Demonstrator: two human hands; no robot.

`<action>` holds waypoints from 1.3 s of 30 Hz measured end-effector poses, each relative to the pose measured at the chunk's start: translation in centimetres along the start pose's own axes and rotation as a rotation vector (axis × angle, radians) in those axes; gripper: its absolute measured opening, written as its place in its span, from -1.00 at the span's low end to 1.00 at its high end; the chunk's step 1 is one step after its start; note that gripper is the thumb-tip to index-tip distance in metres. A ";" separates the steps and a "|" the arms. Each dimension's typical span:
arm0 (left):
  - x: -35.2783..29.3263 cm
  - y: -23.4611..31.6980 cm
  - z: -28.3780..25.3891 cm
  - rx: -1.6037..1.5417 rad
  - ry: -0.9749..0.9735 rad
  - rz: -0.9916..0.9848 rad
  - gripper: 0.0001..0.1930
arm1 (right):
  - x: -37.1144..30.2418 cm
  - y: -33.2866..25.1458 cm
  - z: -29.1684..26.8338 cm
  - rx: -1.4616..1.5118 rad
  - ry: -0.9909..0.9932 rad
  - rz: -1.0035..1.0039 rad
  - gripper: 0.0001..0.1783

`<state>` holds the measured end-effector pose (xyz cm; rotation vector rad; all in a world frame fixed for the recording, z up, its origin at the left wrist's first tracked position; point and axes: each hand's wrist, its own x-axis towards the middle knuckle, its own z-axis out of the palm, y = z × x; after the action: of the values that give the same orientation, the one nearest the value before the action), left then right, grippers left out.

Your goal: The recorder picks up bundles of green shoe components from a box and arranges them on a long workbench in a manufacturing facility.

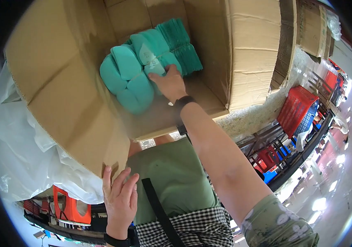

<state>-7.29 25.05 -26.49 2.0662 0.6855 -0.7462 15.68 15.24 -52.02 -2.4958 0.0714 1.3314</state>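
Note:
Inside an open cardboard box [209, 92] lie several bundles of flat teal pieces with rounded ends [128, 61], some tied round the middle. My right hand [169, 84] reaches in and grips one bundle between thumb and fingers, beside a small pale paper label [153, 66]; the fingertips are partly hidden. To the far right of the pile, a darker green stack [180, 45] stands with its thin edges showing. My left hand [120, 199] is open, its fingers stretched out at the lower corner of the box's left flap [67, 78].
White plastic sheeting [32, 152] bulges beyond the left flap. An orange plastic stool [71, 208] stands at the lower left. Another cardboard box [313, 29] is at the upper right, with a red crate [297, 109] below it. The box's right flap [254, 53] is folded outward.

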 end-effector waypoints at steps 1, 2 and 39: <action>0.0 -0.1 0.1 0.027 -0.005 0.010 -0.72 | 0.0 0.0 0.0 0.004 0.003 -0.001 -0.08; 0.0 0.0 0.1 0.030 -0.004 0.014 -0.72 | 0.0 0.0 0.0 0.048 0.001 0.013 -0.08; 3.0 5.7 -5.1 -1.108 0.043 -0.489 -0.32 | -19.9 7.3 -15.5 0.999 -0.474 0.093 -0.48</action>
<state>-0.03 26.97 -23.18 0.9060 1.2856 -0.4003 15.45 1.77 -29.50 -1.3395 0.5852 1.3989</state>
